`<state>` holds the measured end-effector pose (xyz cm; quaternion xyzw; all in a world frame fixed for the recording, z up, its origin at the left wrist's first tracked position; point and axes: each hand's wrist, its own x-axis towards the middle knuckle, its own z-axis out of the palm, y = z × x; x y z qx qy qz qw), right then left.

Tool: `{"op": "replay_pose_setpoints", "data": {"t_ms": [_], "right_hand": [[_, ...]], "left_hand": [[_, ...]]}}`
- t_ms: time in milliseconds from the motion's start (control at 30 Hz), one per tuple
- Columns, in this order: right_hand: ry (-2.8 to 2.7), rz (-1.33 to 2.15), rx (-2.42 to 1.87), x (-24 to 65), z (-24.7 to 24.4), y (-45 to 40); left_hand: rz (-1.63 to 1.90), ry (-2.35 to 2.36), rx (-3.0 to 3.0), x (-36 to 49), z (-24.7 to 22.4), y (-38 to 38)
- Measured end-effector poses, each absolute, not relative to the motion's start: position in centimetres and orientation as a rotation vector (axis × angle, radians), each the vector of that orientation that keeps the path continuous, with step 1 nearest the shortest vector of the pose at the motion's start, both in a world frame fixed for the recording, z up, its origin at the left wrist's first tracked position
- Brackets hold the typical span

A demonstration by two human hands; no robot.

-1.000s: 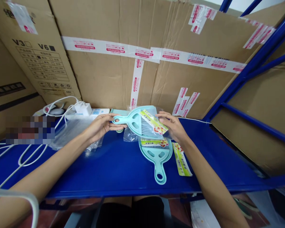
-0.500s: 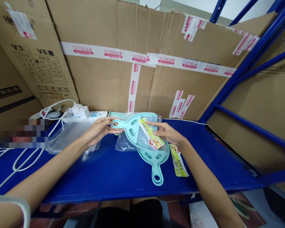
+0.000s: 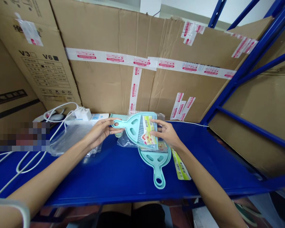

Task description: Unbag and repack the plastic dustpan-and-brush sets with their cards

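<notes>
The left hand (image 3: 102,130) has its fingers closed on the handle of the upper dustpan-and-brush set (image 3: 136,126), which is held above the counter (image 3: 109,177), handle to the left. The label card (image 3: 147,128) has turned: half a second ago it slanted across the bristles; it now stands nearly parallel to the pan's front edge. The right hand (image 3: 167,134) has its thumb and forefinger slightly apart, tips on the card; whether they grip it cannot be told. The lower dustpan-and-brush set (image 3: 156,162) remains on the counter, partly covered, beside the loose card (image 3: 180,166).
</notes>
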<state>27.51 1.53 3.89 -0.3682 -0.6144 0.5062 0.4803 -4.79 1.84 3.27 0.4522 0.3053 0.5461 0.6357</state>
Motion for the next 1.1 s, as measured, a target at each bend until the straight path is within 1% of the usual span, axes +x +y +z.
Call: {"op": "replay_pose_setpoints", "data": {"t_ms": [100, 233, 467, 667, 933, 1000, 1100], "right_hand": [[-1.516, 1.199, -0.85, 26.9, 3.9, 1.0], [-1.615, 1.365, -0.77, 26.4, 4.2, 0.3], [-1.635, 1.334, -0.803, 26.7, 4.2, 0.5], [-1.329, 1.322, -0.88, 26.9, 4.0, 1.3], [-1.108, 1.212, -0.939, 27.6, 4.1, 2.4], [-1.016, 1.266, -0.97, 27.7, 4.7, 2.2], [-0.919, 1.507, -1.024, 27.6, 5.6, 1.6]], "left_hand": [[1.258, 0.691, 1.029, -4.9, 3.2, 1.9], [1.258, 0.699, 1.037, -4.9, 3.4, 1.8], [1.246, 0.722, 1.029, -4.7, 3.3, 1.8], [1.271, 0.734, 1.022, -4.8, 3.1, 1.9], [1.227, 0.756, 1.03, -4.8, 3.0, 2.2], [1.213, 0.762, 1.037, -4.6, 3.0, 2.1], [1.209, 0.759, 1.031, -4.4, 3.1, 2.0]]}}
